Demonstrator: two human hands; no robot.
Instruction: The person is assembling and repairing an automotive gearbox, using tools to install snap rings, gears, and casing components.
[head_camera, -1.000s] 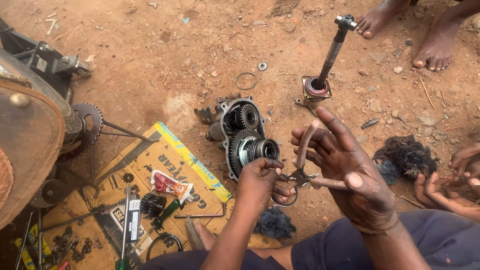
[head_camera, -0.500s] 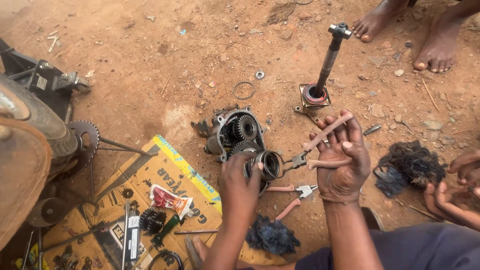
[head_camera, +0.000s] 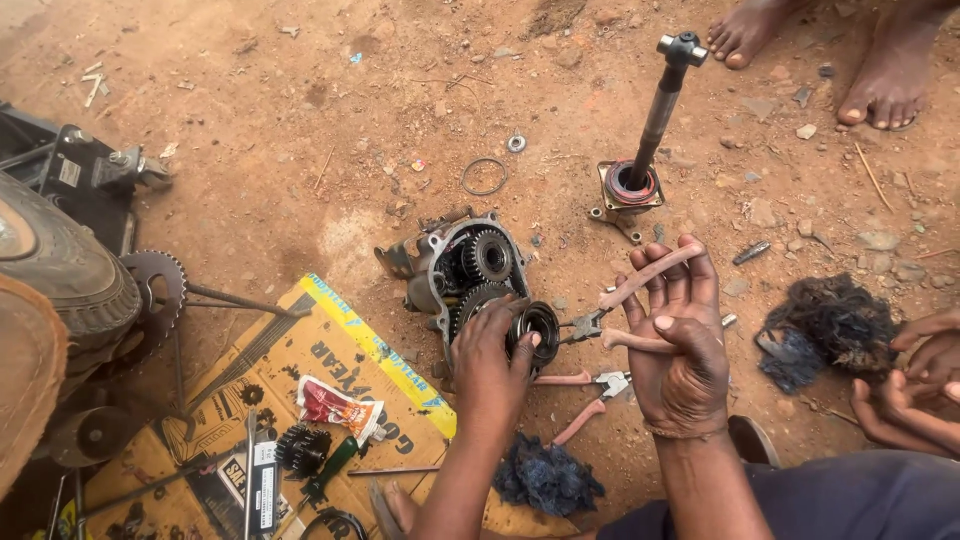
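Gripping a round gear cluster at the open gearbox housing on the dirt ground.

Left hand is closed over the gear cluster, fingers curled on its rim, just in front of the housing's exposed gears. Right hand is wrapped round the pink handles of a pair of pliers, jaws pointing toward the cluster. A second pair of pliers lies below, near a dark rag. An upright shaft stands beyond; flattened cardboard with tools lies left.
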